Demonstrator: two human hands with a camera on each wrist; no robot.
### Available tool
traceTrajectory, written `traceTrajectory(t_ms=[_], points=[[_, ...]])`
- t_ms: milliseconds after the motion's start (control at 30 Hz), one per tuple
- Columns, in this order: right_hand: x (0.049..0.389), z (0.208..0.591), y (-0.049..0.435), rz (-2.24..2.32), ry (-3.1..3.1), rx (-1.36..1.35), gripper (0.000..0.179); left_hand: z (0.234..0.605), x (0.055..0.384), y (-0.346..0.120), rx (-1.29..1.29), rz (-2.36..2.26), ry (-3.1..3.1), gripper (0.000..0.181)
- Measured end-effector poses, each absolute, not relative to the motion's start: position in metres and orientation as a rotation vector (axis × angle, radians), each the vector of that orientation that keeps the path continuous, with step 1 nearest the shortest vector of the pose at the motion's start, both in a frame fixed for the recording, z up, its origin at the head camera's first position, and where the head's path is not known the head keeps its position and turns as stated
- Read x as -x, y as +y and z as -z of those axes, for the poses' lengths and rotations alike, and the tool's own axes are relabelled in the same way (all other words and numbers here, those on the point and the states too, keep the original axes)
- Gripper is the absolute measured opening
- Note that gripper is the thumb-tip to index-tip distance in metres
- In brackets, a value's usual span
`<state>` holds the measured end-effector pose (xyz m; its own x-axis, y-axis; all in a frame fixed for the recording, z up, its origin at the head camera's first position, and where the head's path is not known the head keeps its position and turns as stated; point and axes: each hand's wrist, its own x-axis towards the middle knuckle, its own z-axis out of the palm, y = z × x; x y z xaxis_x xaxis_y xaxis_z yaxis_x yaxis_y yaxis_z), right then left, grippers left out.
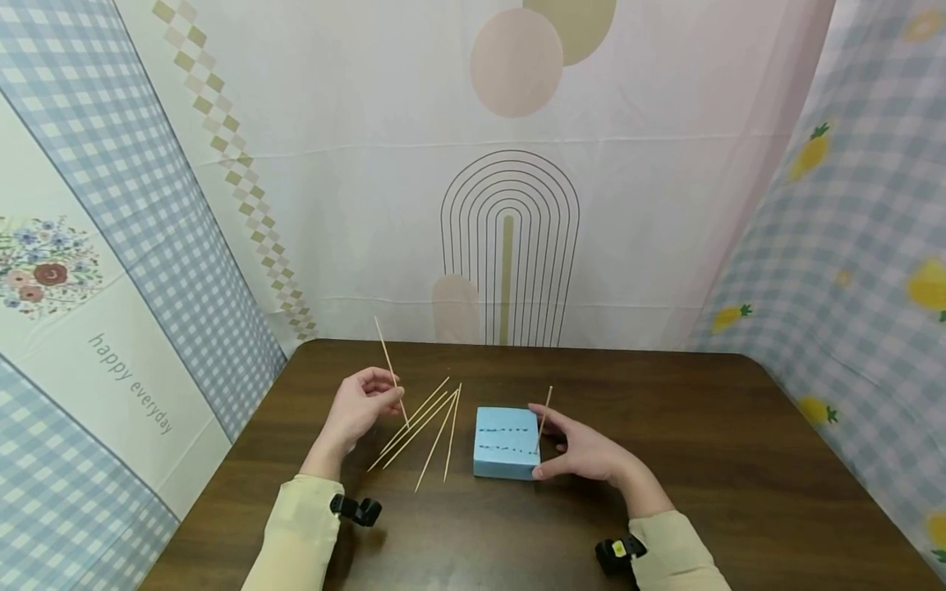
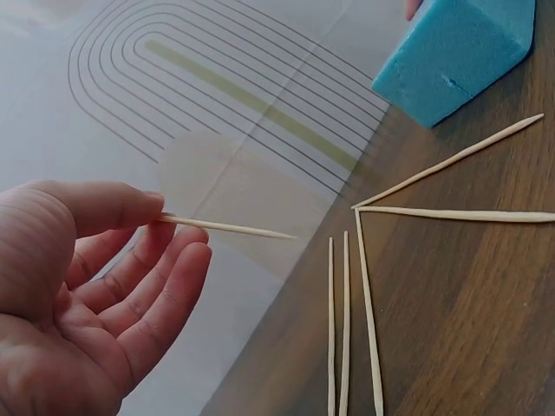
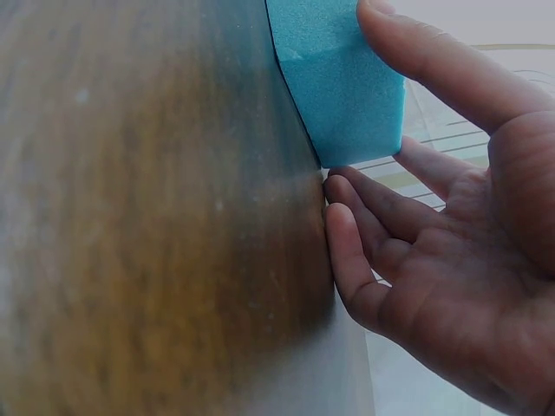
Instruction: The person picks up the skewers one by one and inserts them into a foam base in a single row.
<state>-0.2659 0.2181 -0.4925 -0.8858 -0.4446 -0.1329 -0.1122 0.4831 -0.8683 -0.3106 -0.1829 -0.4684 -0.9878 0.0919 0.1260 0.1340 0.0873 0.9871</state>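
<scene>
Blue and squat, the block (image 1: 506, 441) is being gripped on the desk (image 1: 739, 460) by the right hand's (image 1: 587, 450) thumb and fingers, a slightly leaning stick (image 1: 546, 408) being supported near its right edge. A thin stick (image 1: 388, 353) is being pinched between the left hand's (image 1: 362, 404) fingers, near loose sticks (image 1: 420, 430). Were slanted pressure being applied, the thin stick could be snapped.

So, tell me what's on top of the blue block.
On the blue block: two rows of dark marks, and a tilted stick at its right edge; any sunken end is hidden.
</scene>
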Motion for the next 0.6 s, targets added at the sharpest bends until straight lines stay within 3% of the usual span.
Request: traceTrajectory(t_ms=[200,600], points=[[0.266,0.493,0.219,1.357,2.393,0.469,0.105,0.467,0.311,-0.179,0.225,2.074,-2.257,0.017],[0.265,0.492,0.218,1.347,2.416,0.451,0.105,0.441,0.298,-0.152,0.364,2.053,-2.238,0.018]])
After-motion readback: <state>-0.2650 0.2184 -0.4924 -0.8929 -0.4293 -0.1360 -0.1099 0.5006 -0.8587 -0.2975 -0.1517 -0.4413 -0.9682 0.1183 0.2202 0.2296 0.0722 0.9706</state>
